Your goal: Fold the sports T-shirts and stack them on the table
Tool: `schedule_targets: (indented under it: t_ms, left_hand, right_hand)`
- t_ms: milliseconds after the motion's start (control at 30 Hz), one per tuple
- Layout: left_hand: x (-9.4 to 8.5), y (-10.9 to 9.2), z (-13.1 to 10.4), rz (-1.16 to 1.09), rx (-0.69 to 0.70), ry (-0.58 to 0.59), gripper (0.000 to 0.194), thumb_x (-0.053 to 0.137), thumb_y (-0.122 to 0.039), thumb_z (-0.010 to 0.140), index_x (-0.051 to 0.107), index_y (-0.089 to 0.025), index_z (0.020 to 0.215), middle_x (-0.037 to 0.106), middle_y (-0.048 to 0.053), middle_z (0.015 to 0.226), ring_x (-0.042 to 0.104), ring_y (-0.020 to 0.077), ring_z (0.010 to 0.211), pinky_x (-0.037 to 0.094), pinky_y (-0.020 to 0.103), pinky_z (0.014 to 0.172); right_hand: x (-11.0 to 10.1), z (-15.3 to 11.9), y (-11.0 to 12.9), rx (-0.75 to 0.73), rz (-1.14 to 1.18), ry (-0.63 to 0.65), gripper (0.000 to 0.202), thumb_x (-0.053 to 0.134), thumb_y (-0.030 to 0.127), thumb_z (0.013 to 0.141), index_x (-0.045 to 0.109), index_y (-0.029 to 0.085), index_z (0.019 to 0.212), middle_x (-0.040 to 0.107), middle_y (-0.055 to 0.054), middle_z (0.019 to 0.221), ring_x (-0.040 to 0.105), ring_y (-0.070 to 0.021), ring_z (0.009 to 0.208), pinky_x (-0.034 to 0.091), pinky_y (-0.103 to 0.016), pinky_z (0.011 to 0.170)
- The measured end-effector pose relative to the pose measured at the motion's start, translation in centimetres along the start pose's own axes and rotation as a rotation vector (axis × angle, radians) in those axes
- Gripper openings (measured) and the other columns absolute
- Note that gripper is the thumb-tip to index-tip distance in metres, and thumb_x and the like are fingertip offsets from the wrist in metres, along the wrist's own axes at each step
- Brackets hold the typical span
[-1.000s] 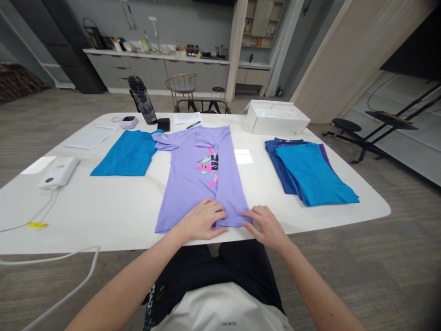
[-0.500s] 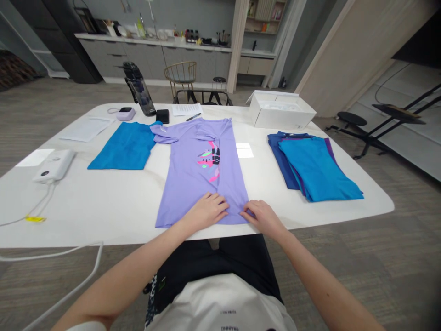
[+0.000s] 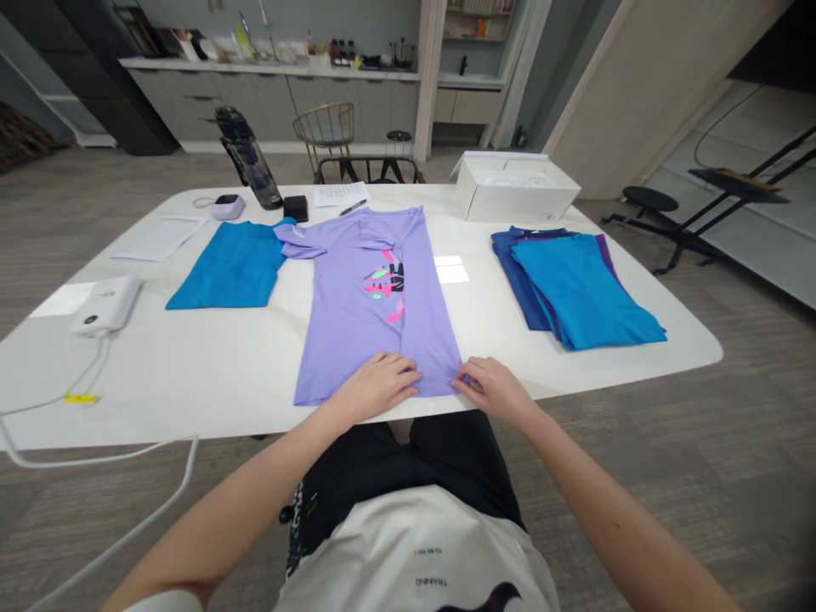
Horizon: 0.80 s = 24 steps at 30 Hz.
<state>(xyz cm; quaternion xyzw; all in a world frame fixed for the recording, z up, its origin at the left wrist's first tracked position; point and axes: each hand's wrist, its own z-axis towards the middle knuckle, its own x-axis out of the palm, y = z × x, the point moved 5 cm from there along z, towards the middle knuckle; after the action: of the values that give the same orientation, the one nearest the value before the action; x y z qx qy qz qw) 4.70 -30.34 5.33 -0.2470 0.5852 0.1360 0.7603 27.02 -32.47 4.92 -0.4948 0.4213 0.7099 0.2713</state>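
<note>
A lilac T-shirt (image 3: 354, 327) with a pink, green and black print lies on the white table in front of me, its right side folded over the middle. My left hand (image 3: 381, 384) rests on the lower part of the shirt, fingers lying on the fabric close to the hem. At the hem's right corner, my right hand (image 3: 488, 387) pinches the cloth between thumb and fingers. One short sleeve sticks out at the upper left; the other is folded inward.
A folded blue garment (image 3: 226, 265) lies left of the shirt. On the right is a stack of folded clothes (image 3: 586, 289), with a white box (image 3: 516, 191) behind it. A dark water bottle (image 3: 252, 161), black wallet (image 3: 295, 208), pen (image 3: 353, 206), papers (image 3: 159, 238) and white power bank (image 3: 107, 306) with cables are also on the table.
My view has shifted slightly, so the table sits a little higher in the picture. Both hands stay at the shirt's hem, with almost no movement on the cloth.
</note>
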Motion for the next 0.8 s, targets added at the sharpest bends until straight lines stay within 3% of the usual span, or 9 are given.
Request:
schedule_targets:
  t_ms: [133,233,367,533,700,800]
  left_hand:
    - [-1.3,2.7,0.0,0.013,-0.086,-0.034,0.030,0.049,-0.039,0.103,0.066,-0.025,0.123,0.066,0.006,0.116,0.062,0.0191,0.104,0.044,0.034,0.090]
    - [-2.7,7.1,0.4,0.045,-0.243,-0.100,0.027,0.050,-0.034,0.102,0.067,-0.025,0.120,0.067,0.006,0.117,0.062,0.0211,0.107,0.045,0.036,0.091]
    - [-4.7,15.3,0.9,0.090,-0.598,-0.192,0.027,0.050,-0.029,0.098,0.068,-0.023,0.117,0.065,0.009,0.121,0.062,0.0261,0.111,0.046,0.042,0.093]
    - [-7.2,25.0,0.8,0.226,-0.995,-0.317,0.034,0.048,-0.027,0.094,0.064,-0.021,0.123,0.062,0.015,0.127,0.056,0.0337,0.119,0.042,0.051,0.097]
    - [-9.3,32.3,0.4,0.314,-1.287,-0.369,0.046,0.047,-0.033,0.094,0.051,-0.015,0.137,0.059,0.020,0.131,0.051,0.0373,0.123,0.040,0.053,0.098]
    - [-10.0,35.9,0.8,0.350,-1.355,-0.334,0.050,0.048,-0.034,0.094,0.047,-0.014,0.140,0.057,0.020,0.134,0.050,0.0359,0.124,0.039,0.050,0.099]
  right_hand:
    - [-1.2,2.7,0.1,-0.016,-0.010,-0.019,0.022,0.055,0.038,0.102,0.067,0.021,0.094,0.065,-0.003,0.084,0.060,-0.0174,0.076,0.041,-0.030,0.075]
    - [-1.8,6.8,0.3,-0.035,0.028,-0.030,0.018,0.057,0.036,0.101,0.068,0.022,0.096,0.065,-0.002,0.086,0.061,-0.0168,0.078,0.042,-0.028,0.074]
    - [-0.9,14.6,0.6,-0.073,0.105,-0.015,0.013,0.059,0.030,0.099,0.069,0.022,0.097,0.067,-0.002,0.091,0.063,-0.0158,0.082,0.043,-0.026,0.075]
    - [2.4,25.8,0.5,-0.137,0.163,-0.007,0.011,0.061,0.026,0.096,0.068,0.020,0.091,0.068,-0.002,0.090,0.061,-0.0154,0.083,0.043,-0.026,0.076]
    - [4.2,35.8,-0.6,-0.079,0.162,-0.061,0.010,0.061,0.024,0.093,0.070,0.019,0.094,0.069,-0.004,0.096,0.062,-0.0166,0.088,0.043,-0.027,0.082]
    - [4.9,40.7,-1.4,-0.035,0.161,-0.065,0.012,0.061,0.023,0.093,0.071,0.019,0.098,0.070,-0.005,0.098,0.062,-0.0175,0.091,0.044,-0.027,0.084]
